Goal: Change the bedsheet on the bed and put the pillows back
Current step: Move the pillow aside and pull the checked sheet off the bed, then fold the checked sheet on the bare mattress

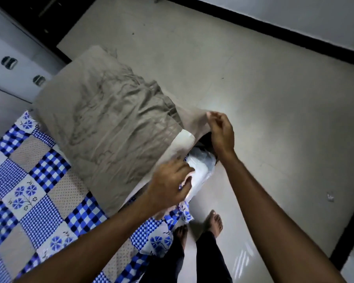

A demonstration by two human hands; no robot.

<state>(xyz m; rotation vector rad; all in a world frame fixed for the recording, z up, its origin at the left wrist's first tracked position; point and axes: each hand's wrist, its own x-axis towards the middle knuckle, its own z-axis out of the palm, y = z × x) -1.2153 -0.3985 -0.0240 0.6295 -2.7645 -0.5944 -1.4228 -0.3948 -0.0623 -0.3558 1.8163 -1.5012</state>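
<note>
A pillow in a wrinkled taupe pillowcase [102, 127] lies across the near edge of the bed [119, 260]. It rests on the blue-and-white patchwork bedsheet [29, 190], which already covers the mattress. The pillow's closed end points toward the grey cupboard doors [18, 64]. Its open end sticks out past the bed's edge over the pale tiled floor [264, 88], which probably gives both hands free access to the mouth of the case.

The right hand [221, 131] is raised at the far side of that mouth. Its thumb and curled fingers pinch the upper hem of the pillowcase and lift it, so the opening gapes dark beneath. The left hand [170, 186] is at the near side of the opening, fingers curled around the end of the shiny white inner pillow [200, 170] where it bulges out of the case. A scrap of blue patterned cloth shows at that hand, and I cannot tell whether the hand holds it too.

The grip suggests one hand is holding the case open while the other works the filling. From this view alone I cannot say whether the filling is going in or coming out. The person's bare feet [213, 221] stand on the floor just beside the bed's edge.
</note>
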